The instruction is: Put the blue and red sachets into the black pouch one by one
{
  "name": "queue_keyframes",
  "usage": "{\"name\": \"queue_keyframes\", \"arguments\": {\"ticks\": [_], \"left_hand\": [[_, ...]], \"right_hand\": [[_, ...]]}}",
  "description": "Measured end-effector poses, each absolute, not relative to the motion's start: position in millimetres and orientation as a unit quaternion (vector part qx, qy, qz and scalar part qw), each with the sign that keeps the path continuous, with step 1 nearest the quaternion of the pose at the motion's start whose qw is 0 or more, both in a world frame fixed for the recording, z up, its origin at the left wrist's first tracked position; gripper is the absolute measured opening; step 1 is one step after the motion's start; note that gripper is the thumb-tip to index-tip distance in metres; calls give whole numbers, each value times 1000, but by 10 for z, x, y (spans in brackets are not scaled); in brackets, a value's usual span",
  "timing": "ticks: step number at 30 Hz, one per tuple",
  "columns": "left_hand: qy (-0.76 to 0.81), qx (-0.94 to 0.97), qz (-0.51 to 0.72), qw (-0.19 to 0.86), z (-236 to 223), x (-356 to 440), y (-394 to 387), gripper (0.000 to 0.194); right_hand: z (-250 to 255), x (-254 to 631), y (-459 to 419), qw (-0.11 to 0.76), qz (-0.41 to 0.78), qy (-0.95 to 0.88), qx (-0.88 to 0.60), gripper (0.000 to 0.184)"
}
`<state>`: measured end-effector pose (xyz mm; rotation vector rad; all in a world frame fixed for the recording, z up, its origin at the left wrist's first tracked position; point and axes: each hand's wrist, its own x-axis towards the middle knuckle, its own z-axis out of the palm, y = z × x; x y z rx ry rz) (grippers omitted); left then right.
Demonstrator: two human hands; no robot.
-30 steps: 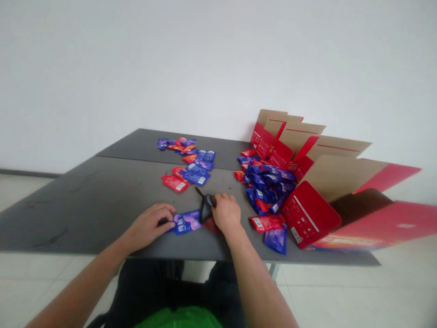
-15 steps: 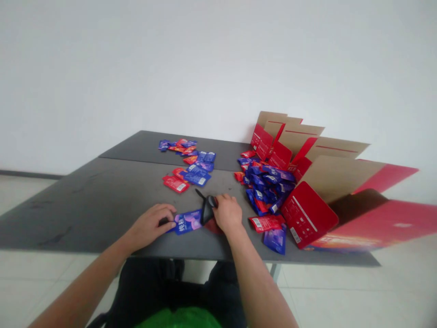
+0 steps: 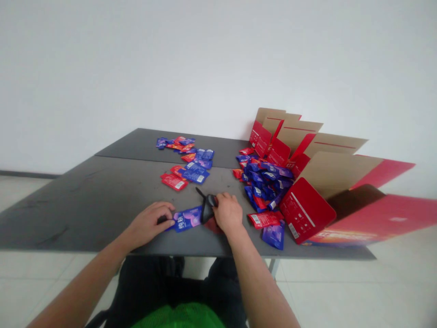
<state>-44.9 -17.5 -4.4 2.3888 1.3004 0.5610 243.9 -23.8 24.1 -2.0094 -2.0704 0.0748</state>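
Note:
My left hand point(image 3: 150, 224) pinches the left end of a blue-purple pouch point(image 3: 187, 219) with white lettering, lying flat on the table near its front edge. My right hand point(image 3: 228, 212) is closed around a black hand-held tool point(image 3: 206, 208), whose thin end points away to the upper left. The tool sits over the pouch's right end and hides it. Something dark red point(image 3: 213, 225) shows under my right hand; I cannot make out what it is.
Loose red and blue pouches point(image 3: 194, 173) lie in a trail toward the back of the grey table point(image 3: 85, 200). A large pile of pouches point(image 3: 266, 180) sits at the right, beside a row of open red cartons point(image 3: 307, 209) with raised flaps. Behind is a white wall.
The view has shifted slightly, so the table and cartons appear a little higher and further left. Both hands keep their places on the pouch and the black tool.

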Motion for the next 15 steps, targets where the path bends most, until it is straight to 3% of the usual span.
{"name": "queue_keyframes", "arguments": {"ticks": [9,15], "left_hand": [[449,855,182,184,-29,-506,-184,23],[420,879,40,221,369,-707,-122,29]], "right_hand": [[129,2690,-814,169,19,-651,-740,5],[128,2733,-859,192,37,-650,-734,8]]}}
